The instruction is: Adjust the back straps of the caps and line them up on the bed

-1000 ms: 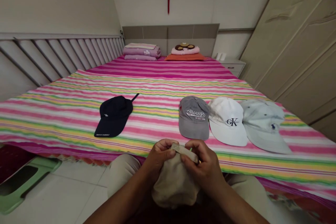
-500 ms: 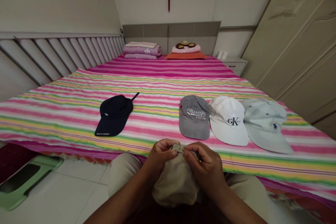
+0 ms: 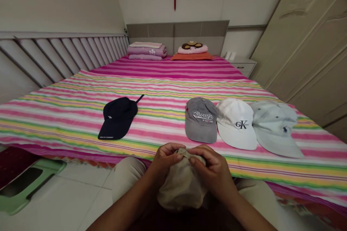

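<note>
Between my knees I hold a beige cap (image 3: 183,186) with its strap and buckle (image 3: 183,151) uppermost. My left hand (image 3: 166,161) is closed, pinching the buckle end of the strap between thumb and fingers. My right hand (image 3: 213,168) is closed too, gripping the strap just right of the buckle. In front of my hands a grey cap (image 3: 201,120), a white cap (image 3: 236,123) and a pale green cap (image 3: 277,128) lie in a row, brims toward me. Off to the left is a navy cap (image 3: 118,118), its strap end sticking out behind.
The caps lie on a bed with a striped sheet (image 3: 162,97). Folded purple bedding (image 3: 147,51) and a pink-and-orange pile (image 3: 192,53) sit by the headboard (image 3: 177,32). A green stool (image 3: 40,177) stands on the floor at left; a white railing (image 3: 81,54) runs behind.
My right hand has shifted slightly, its thumb and fingers moving on the strap beside the buckle. The left hand keeps its pinch, and the caps on the bed stay put.
</note>
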A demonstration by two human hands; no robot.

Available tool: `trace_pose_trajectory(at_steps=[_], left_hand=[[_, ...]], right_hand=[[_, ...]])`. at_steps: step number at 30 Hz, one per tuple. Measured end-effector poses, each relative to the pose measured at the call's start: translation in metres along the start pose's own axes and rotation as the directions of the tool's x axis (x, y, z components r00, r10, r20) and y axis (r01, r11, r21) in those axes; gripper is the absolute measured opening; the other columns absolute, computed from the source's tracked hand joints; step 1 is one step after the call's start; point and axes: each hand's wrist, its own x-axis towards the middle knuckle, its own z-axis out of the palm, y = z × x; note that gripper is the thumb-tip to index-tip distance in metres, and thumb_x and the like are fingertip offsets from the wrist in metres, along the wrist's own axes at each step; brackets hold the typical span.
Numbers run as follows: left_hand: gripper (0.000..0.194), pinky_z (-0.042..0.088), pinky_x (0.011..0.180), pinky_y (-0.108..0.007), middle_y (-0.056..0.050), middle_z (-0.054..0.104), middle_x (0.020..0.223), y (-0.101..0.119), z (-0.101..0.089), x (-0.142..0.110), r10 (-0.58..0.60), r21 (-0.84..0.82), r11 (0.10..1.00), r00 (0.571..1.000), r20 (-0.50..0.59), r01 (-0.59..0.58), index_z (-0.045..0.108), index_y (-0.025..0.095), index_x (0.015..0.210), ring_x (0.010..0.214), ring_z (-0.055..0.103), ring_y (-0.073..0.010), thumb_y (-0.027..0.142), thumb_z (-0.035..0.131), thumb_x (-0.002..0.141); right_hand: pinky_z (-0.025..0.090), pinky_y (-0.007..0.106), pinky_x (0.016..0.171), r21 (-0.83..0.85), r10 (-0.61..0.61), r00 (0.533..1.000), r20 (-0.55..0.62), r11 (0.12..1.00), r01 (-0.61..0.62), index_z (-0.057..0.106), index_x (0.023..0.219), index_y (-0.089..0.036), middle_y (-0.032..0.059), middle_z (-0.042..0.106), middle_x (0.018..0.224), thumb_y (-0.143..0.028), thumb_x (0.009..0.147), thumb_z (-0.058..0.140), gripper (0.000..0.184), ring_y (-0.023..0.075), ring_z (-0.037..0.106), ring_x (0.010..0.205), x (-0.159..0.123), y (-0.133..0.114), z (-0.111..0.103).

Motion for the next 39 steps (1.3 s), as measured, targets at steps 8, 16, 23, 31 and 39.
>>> trace_pose_trajectory(at_steps=[8, 16, 23, 31, 39], left_hand=[[0.029, 0.043, 0.057, -0.02, -0.001, 0.066, 0.062, -0.001, 0.003, -0.001, 0.027, 0.048, 0.998, 0.999, 0.031, -0.029, 0.068, 0.015, 0.072, 0.056, 0.058, -0.0093, 0.016, 0.079, 0.045], [0.027, 0.041, 0.06, -0.021, 0.0, 0.064, 0.064, -0.001, 0.002, 0.0, 0.133, 0.152, 0.979, 0.99, 0.049, -0.139, 0.069, 0.015, 0.07, 0.061, 0.055, -0.0095, 0.015, 0.078, 0.045], [0.023, 0.039, 0.06, -0.023, 0.0, 0.06, 0.068, -0.003, -0.003, 0.002, 0.263, 0.215, 0.932, 0.952, 0.155, -0.293, 0.07, 0.017, 0.072, 0.063, 0.053, -0.0106, 0.015, 0.076, 0.05], [0.021, 0.04, 0.063, -0.025, -0.001, 0.06, 0.071, -0.001, -0.011, 0.006, 0.292, 0.431, 0.815, 0.917, 0.271, -0.387, 0.068, 0.018, 0.079, 0.067, 0.054, -0.0128, 0.016, 0.072, 0.058], [0.022, 0.039, 0.083, -0.033, -0.007, 0.063, 0.087, 0.006, -0.006, 0.006, 0.438, 0.58, 0.574, 0.815, 0.378, -0.578, 0.068, 0.021, 0.084, 0.088, 0.056, -0.0205, 0.018, 0.069, 0.063]], right_hand=[[0.017, 0.018, 0.04, 0.518, 0.475, 0.858, 0.195, 0.693, -0.501, 0.05, 0.071, -0.017, -0.0072, 0.044, 0.047, -0.027, 0.061, 0.068, 0.023, 0.0038, 0.029, 0.039, 0.004, -0.003, 0.0], [0.017, 0.018, 0.041, 0.412, 0.41, 0.905, 0.115, 0.809, -0.419, 0.047, 0.066, -0.017, -0.0081, 0.038, 0.049, -0.03, 0.061, 0.068, 0.025, 0.0044, 0.026, 0.043, 0.005, -0.005, 0.002], [0.019, 0.019, 0.041, 0.382, 0.431, 0.888, 0.158, 0.803, -0.458, 0.052, 0.072, -0.016, -0.0063, 0.042, 0.052, -0.035, 0.063, 0.067, 0.026, 0.0054, 0.031, 0.044, 0.006, -0.002, -0.001], [0.018, 0.02, 0.04, 0.304, 0.428, 0.865, 0.261, 0.814, -0.495, 0.051, 0.063, -0.016, -0.0067, 0.041, 0.049, -0.039, 0.067, 0.063, 0.026, 0.0049, 0.028, 0.042, 0.007, 0.005, -0.008], [0.015, 0.02, 0.041, 0.4, 0.446, 0.868, 0.22, 0.771, -0.497, 0.048, 0.061, -0.016, -0.0074, 0.038, 0.046, -0.036, 0.066, 0.062, 0.025, 0.0048, 0.024, 0.041, 0.006, 0.007, 0.001]])
